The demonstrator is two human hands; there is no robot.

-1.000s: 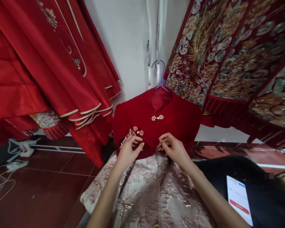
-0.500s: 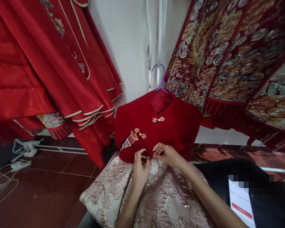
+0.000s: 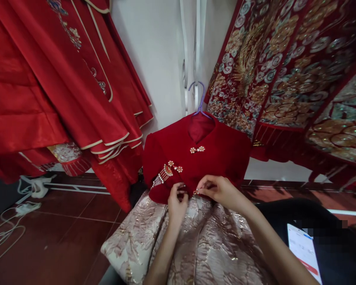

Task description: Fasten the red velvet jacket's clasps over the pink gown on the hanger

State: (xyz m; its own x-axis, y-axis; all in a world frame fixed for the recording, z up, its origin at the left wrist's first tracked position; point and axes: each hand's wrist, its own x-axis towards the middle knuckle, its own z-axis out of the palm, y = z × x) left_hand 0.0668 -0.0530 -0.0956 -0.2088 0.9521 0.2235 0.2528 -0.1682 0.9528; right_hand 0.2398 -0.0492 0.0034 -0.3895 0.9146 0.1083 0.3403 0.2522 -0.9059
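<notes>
A red velvet jacket [image 3: 222,154] on a purple hanger [image 3: 201,101] lies over the pale brocade cloth on my lap. A gold and pearl flower clasp [image 3: 197,149] sits below its neckline, and a tasselled ornament [image 3: 166,172] is on its left part. My left hand [image 3: 178,204] bends its fingers on the jacket near the lower front edge, apparently gripping the velvet; the fingertips are partly hidden. With thumb and forefinger, my right hand [image 3: 221,192] pinches a small gold clasp [image 3: 195,192] at the jacket's lower front.
Shiny brocade cloth [image 3: 136,237] spreads beneath both forearms. Red garments [image 3: 106,114] hang at left, heavily embroidered ones [image 3: 273,79] at right. White cables [image 3: 6,233] lie on the tiled floor. A lit phone [image 3: 304,249] rests on a black surface at right.
My right hand has shifted slightly right and up, and the small gold clasp now shows at its fingertips. My left hand has stayed nearly in place at the jacket's lower front.
</notes>
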